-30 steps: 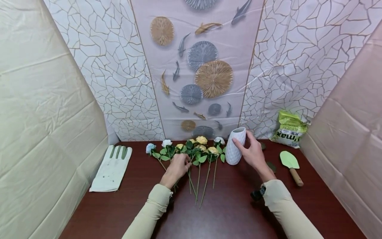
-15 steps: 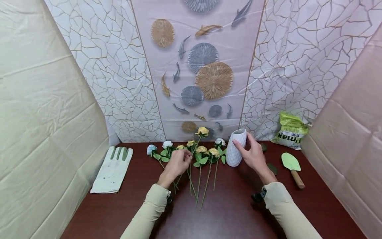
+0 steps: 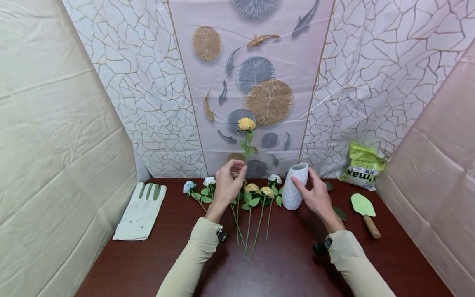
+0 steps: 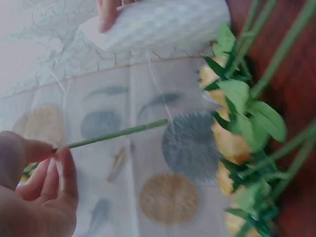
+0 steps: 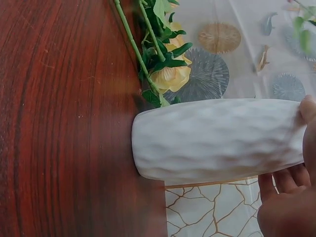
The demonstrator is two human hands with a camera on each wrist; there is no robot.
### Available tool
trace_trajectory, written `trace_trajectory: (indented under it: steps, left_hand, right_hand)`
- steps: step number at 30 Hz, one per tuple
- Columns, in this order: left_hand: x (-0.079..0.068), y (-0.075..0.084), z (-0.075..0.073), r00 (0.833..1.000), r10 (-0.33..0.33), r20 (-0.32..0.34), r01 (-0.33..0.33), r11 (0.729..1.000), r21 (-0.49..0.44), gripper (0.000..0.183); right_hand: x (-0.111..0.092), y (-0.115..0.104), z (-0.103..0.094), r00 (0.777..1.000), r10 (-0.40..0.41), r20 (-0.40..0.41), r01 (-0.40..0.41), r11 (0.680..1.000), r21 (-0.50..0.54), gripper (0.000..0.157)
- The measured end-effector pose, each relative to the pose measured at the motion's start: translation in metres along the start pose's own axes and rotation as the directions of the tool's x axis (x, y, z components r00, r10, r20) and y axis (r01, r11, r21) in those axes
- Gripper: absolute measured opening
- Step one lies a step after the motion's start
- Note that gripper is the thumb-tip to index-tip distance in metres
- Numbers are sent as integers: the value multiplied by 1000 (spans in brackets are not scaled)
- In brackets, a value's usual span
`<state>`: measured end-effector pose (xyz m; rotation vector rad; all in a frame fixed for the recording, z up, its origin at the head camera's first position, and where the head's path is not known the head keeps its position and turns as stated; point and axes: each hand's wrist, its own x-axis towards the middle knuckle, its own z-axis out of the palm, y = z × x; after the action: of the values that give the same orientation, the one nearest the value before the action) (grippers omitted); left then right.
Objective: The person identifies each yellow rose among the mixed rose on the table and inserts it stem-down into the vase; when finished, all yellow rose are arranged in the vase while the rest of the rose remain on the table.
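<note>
Above table [image 3: 282, 260], our left hand [image 3: 229, 182] pinches yellow flower [image 3: 246, 124] by stem [image 4: 113, 134], bloom up; beside other flowers [image 3: 252, 188], our right hand [image 3: 318, 195] grips white vase [image 3: 292, 192].

From my station, the head view's upper middle shows a pinkish fabric panel [image 3: 285, 62], printed with grey and gold-brown discs [image 3: 269, 103] and koi-like fish [image 3: 263, 40]. On either side I see white crackle-patterned cloth [image 3: 371, 90] with brownish lines, rippled towards the upper right. A cream side wall [image 3: 55, 136], creased in folds, slants down the frame's left; its counterpart, the right-hand wall [image 3: 434, 152], looks pinker near the top. Across the bottom I have a dark reddish-brown table [image 3: 274, 272], catching a soft, pale sheen at lower centre. My right wrist view shows its streaky wood grain along the left.
</note>
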<state>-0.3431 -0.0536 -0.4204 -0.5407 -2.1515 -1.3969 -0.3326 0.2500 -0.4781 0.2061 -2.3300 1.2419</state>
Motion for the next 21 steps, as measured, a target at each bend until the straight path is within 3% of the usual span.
trace_trajectory:
  steps: [7, 13, 21]
  left_hand:
    - [31, 34, 20, 998, -3, -68, -10, 981, -192, 18]
    - [52, 61, 50, 997, -1, -73, -22, 952, -304, 17]
    - [63, 83, 87, 996, -29, -83, -9, 906, -424, 15]
  right_hand:
    - [-2, 3, 2, 1000, 5, 8, -5, 1000, 5, 65]
    - [-3, 5, 0, 1000, 10, -2, -10, 1000, 10, 63]
    - [0, 2, 2, 1000, -21, 2, 21, 999, 26, 58]
